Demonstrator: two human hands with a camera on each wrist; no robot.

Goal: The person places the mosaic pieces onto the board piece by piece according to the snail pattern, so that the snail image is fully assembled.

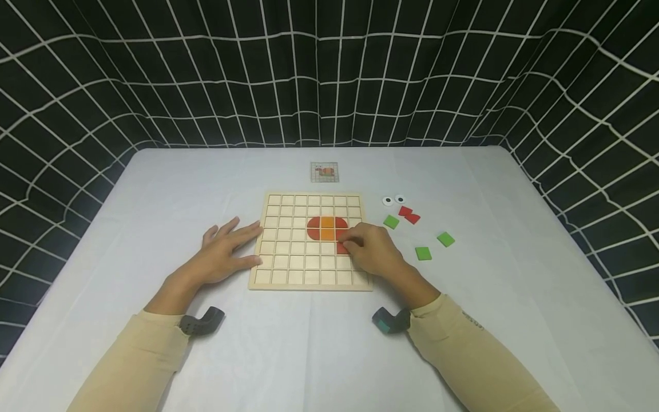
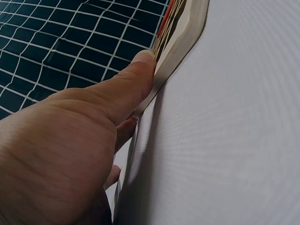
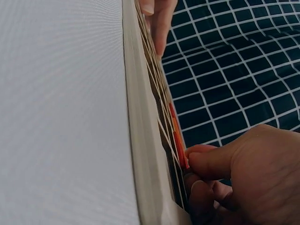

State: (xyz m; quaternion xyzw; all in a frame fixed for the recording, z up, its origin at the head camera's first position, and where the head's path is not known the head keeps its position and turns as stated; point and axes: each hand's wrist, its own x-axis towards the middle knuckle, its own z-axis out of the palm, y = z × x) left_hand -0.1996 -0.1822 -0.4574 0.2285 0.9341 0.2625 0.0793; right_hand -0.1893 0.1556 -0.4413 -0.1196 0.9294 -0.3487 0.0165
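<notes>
1. Board (image 1: 280, 248), wooden and gridded, lay flat on the white table (image 1: 257, 355); we took it as the centre of the work, with most of its cells bare.
2. On it we counted 2 orange pieces (image 1: 326, 222) in a single column, with rounded red pieces (image 1: 313, 222) capping them left and right across the same 2 rows; we judged that part done.
3. Just below the right-hand cap lay another red piece (image 1: 342, 249), partly covered by the right hand (image 1: 374, 247). We saw its fingers bent, thumb and fingertip pinched on that piece, over a single cell; we could not tell whether it sat fully home.
4. The left hand (image 1: 223, 254) had its fingers spread apart and gripped nothing; its thumb and fingertips touched the board's left edge, which we judged was to steady it.
5. Right of the board, loose on the table, lay 3 green squares (image 1: 423, 253), 2 loose red shapes (image 1: 412, 218) and 2 eye discs (image 1: 388, 201). We judged these 7 left to place, so the work stood roughly halfway.
6. Beyond the far edge we saw a card (image 1: 324, 172) bearing a coloured figure, its details too small to tell.
</notes>
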